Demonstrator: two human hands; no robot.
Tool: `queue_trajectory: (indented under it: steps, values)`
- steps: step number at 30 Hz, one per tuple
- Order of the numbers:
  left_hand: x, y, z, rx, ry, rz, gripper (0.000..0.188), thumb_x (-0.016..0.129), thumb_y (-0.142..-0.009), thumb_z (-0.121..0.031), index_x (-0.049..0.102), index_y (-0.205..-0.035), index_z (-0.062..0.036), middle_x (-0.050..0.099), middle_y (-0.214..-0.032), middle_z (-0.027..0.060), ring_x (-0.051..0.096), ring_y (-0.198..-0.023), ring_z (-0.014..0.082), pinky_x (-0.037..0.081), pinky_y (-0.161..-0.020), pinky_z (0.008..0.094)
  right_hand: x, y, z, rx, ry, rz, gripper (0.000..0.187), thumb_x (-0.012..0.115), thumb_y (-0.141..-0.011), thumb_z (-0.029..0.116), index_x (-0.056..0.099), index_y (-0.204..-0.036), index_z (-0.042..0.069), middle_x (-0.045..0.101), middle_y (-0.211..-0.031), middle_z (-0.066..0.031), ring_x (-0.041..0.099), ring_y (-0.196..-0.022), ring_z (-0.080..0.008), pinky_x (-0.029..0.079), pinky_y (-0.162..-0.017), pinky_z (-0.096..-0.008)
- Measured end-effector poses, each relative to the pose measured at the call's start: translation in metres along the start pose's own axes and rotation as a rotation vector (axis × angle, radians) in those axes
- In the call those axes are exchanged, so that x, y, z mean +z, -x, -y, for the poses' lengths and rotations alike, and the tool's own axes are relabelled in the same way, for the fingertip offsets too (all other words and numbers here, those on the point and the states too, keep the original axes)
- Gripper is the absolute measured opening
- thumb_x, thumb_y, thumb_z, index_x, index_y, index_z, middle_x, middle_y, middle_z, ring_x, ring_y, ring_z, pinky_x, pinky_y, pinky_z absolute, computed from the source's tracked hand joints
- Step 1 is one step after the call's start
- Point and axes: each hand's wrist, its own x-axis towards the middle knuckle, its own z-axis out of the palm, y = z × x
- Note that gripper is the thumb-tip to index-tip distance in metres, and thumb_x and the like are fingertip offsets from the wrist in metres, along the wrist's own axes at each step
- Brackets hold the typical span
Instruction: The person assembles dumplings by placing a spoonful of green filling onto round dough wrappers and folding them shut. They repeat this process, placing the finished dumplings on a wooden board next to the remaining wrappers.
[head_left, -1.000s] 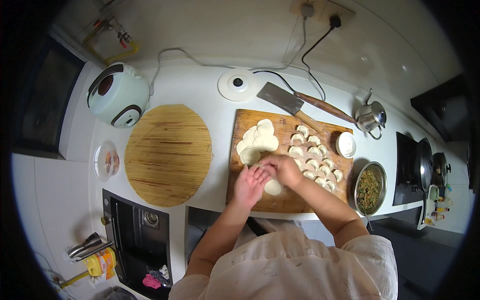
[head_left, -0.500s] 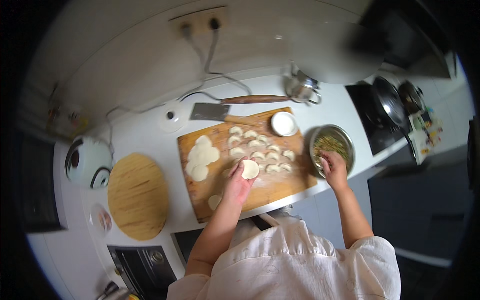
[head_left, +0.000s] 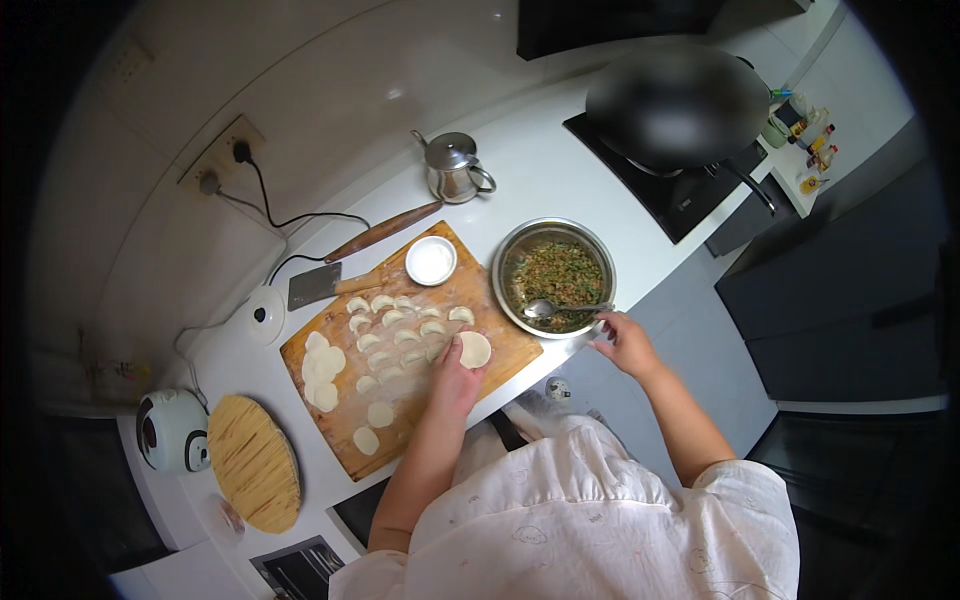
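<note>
On the upturned fingers of my left hand lies a round dumpling wrapper, flat, with no filling visible on it. My right hand is at the near right rim of a steel bowl, thumb and forefinger apart. Its forefinger is close to the handle end of a metal spoon; whether they touch I cannot tell. The spoon lies on chopped green and brown filling. Several folded dumplings stand in rows on a floured wooden board, beside overlapping loose wrappers.
A white bowl of flour-like powder and a cleaver rest on the board's far side. Behind are a rolling pin and steel kettle. A pan sits on the hob, right; a round woven mat lies left.
My right hand has drawn back from the filling to the bowl's near rim, its pinch loosened. The spoon now shows lying in the bowl. My view has swung right; the left hand still holds the wrapper.
</note>
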Motion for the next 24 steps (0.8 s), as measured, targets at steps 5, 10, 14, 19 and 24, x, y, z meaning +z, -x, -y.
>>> queue_trajectory:
  steps: [5,10,14,19,24]
  values:
    - [0.013,-0.002,0.018,0.024,-0.058,-0.078,0.028,0.041,-0.093,-0.013,0.044,-0.118,-0.0024,0.050,-0.117,0.0161,0.050,-0.107,0.0272,0.041,-0.092,0.0419,-0.015,-0.033,-0.010,0.057,0.021,-0.153,0.021,0.068,-0.068,0.006,0.059,-0.087,0.003,0.054,-0.076,-0.0137,0.055,-0.070,-0.0279,0.046,-0.062,-0.0361]
    - [0.013,0.000,0.029,0.045,0.034,-0.087,0.029,0.042,-0.090,-0.006,0.044,-0.118,-0.0022,0.050,-0.117,0.0159,0.050,-0.109,0.0272,0.042,-0.093,0.0417,-0.029,-0.050,-0.020,-0.030,0.202,0.001,0.016,0.068,-0.067,0.009,0.059,-0.080,0.004,0.053,-0.081,-0.0138,0.053,-0.079,-0.0316,0.045,-0.070,-0.0390]
    - [0.004,-0.002,0.040,0.075,0.059,-0.059,0.032,0.042,-0.088,-0.007,0.044,-0.119,-0.0026,0.051,-0.117,0.0150,0.049,-0.110,0.0263,0.043,-0.092,0.0411,-0.027,-0.062,-0.029,-0.110,0.196,0.108,0.014,0.068,-0.068,0.009,0.059,-0.078,0.005,0.053,-0.077,-0.0122,0.053,-0.075,-0.0313,0.045,-0.067,-0.0385]
    - [-0.003,-0.001,0.051,0.087,0.069,-0.103,0.032,0.044,-0.087,-0.006,0.044,-0.119,-0.0028,0.051,-0.117,0.0145,0.049,-0.112,0.0259,0.043,-0.092,0.0405,-0.023,-0.079,-0.010,-0.223,0.012,0.056,0.007,0.064,-0.072,0.006,0.060,-0.077,0.005,0.057,-0.072,-0.0101,0.056,-0.068,-0.0303,0.046,-0.062,-0.0364]
    - [-0.002,0.001,0.063,0.097,0.095,-0.098,0.032,0.044,-0.087,-0.006,0.044,-0.119,-0.0031,0.052,-0.116,0.0139,0.049,-0.112,0.0254,0.043,-0.093,0.0400,0.011,-0.094,-0.007,-0.248,-0.276,0.157,0.014,0.064,-0.076,0.009,0.064,-0.089,0.006,0.057,-0.076,-0.0119,0.056,-0.071,-0.0302,0.046,-0.065,-0.0346]
